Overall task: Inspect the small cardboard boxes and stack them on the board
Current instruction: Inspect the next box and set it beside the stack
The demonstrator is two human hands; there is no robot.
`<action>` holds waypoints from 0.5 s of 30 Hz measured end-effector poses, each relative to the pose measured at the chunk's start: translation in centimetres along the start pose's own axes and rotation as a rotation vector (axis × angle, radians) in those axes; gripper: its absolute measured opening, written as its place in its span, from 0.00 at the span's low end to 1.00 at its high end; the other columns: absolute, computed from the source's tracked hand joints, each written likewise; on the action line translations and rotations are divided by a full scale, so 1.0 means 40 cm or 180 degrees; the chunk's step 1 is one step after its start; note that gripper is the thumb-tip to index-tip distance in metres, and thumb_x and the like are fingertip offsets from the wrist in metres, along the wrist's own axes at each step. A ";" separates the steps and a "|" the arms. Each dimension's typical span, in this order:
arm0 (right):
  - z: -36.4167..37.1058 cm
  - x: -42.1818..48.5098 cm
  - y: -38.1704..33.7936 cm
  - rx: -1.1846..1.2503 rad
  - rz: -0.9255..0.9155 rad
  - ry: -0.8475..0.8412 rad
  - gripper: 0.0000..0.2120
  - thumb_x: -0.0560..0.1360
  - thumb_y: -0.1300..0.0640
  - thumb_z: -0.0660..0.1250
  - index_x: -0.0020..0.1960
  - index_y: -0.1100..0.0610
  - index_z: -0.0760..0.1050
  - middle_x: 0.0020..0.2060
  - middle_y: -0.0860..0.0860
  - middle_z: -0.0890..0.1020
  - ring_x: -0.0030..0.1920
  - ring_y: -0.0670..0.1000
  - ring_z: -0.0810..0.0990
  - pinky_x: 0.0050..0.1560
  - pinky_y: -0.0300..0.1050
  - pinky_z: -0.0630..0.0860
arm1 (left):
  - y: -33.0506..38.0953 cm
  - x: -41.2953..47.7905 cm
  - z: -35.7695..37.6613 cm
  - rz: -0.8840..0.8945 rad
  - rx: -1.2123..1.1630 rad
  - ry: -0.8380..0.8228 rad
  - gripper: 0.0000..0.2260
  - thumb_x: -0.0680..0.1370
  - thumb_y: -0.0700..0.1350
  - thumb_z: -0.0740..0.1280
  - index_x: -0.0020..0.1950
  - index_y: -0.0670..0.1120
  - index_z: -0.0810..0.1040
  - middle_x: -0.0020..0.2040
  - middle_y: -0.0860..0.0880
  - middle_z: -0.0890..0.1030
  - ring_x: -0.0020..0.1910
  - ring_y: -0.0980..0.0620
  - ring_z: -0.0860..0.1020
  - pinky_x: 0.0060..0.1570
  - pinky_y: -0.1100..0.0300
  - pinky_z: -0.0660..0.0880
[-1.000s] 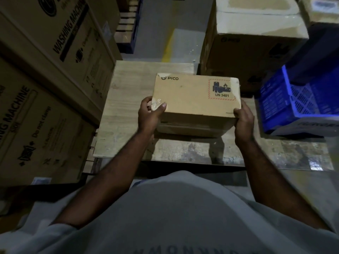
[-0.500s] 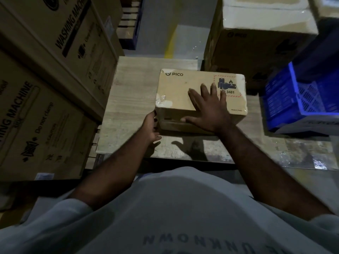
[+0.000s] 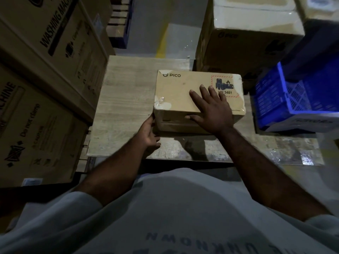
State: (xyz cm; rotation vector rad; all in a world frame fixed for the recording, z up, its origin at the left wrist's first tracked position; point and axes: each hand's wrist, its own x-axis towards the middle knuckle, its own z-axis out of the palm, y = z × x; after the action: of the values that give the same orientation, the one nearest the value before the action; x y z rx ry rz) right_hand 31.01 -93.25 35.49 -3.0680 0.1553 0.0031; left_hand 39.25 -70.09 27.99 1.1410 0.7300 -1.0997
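Subject item: one small cardboard box, lying flat on the board. It sits about midway between the board's left and right edges and is set back from the near edge. Its top face carries a PICO logo at the far-left corner and a red-bordered UN 3481 label at the far-right corner. A patch of clear tape covers the near-left corner.

Right hand: flat, palm down on the box top, right of centre. The fingers are straight and spread, pointing away from the person, and their tips reach the edge of the label. The thumb lies out to the left along the near top edge. The hand presses on the box and nothing is grasped. The forearm runs in from the lower right, wrist roughly level with the box's near face.

Left hand: low at the box's near-left corner, resting close to the board surface. The fingers are extended upward along the corner's vertical edge and touch it, not curled round it. The thumb points toward the near face.

Surroundings: large washing machine cartons stand along the board's left edge. A large carton stands behind the box at the far right. A blue crate sits at the right edge, just beside the box and not touching it.
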 end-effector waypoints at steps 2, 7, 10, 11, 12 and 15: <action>-0.003 -0.003 0.006 0.0014 0.0011 -0.0004 0.42 0.76 0.24 0.50 0.84 0.45 0.54 0.82 0.57 0.60 0.81 0.64 0.59 0.77 0.67 0.58 | 0.000 0.010 0.002 0.0004 0.0015 -0.0105 0.35 0.75 0.72 0.63 0.76 0.54 0.69 0.80 0.42 0.66 0.80 0.36 0.58 0.78 0.36 0.44; -0.021 -0.023 0.048 0.0081 0.0044 0.0119 0.42 0.77 0.25 0.51 0.84 0.46 0.55 0.82 0.57 0.60 0.81 0.64 0.59 0.77 0.66 0.59 | 0.005 0.008 0.048 0.0129 -0.0212 -0.0560 0.26 0.78 0.70 0.61 0.58 0.49 0.77 0.66 0.40 0.79 0.71 0.35 0.70 0.76 0.36 0.52; -0.024 -0.034 0.068 0.0130 0.0124 0.0211 0.40 0.78 0.26 0.51 0.84 0.45 0.54 0.83 0.57 0.60 0.81 0.64 0.59 0.77 0.66 0.60 | 0.010 -0.020 0.084 0.0253 -0.0572 -0.0609 0.24 0.76 0.65 0.69 0.55 0.45 0.77 0.53 0.36 0.84 0.57 0.36 0.79 0.62 0.36 0.73; -0.027 -0.036 0.078 0.0144 0.0163 0.0253 0.40 0.79 0.26 0.52 0.84 0.45 0.54 0.83 0.57 0.59 0.81 0.64 0.59 0.77 0.66 0.60 | 0.011 -0.022 0.092 0.0319 -0.0615 -0.0530 0.25 0.73 0.63 0.73 0.56 0.44 0.77 0.56 0.36 0.83 0.58 0.36 0.79 0.62 0.36 0.74; -0.032 -0.040 0.090 0.0174 0.0210 0.0287 0.39 0.79 0.27 0.52 0.84 0.44 0.53 0.83 0.57 0.59 0.81 0.64 0.58 0.77 0.67 0.59 | 0.011 -0.025 0.103 0.0384 -0.0677 -0.0494 0.27 0.70 0.61 0.75 0.57 0.43 0.78 0.59 0.36 0.83 0.58 0.37 0.80 0.62 0.37 0.75; -0.057 -0.048 0.129 0.0281 0.0376 0.0229 0.43 0.76 0.24 0.54 0.84 0.42 0.47 0.83 0.59 0.56 0.81 0.65 0.56 0.78 0.70 0.56 | 0.008 -0.034 0.137 0.0606 -0.0882 -0.0393 0.31 0.66 0.55 0.79 0.64 0.42 0.78 0.63 0.38 0.82 0.58 0.39 0.81 0.55 0.42 0.79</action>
State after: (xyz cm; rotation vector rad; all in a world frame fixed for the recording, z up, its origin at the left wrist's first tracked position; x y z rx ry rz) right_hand 28.58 -98.35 37.41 -2.9676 0.3313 -0.1051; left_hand 38.72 -74.91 30.93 0.8793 0.6403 -0.8701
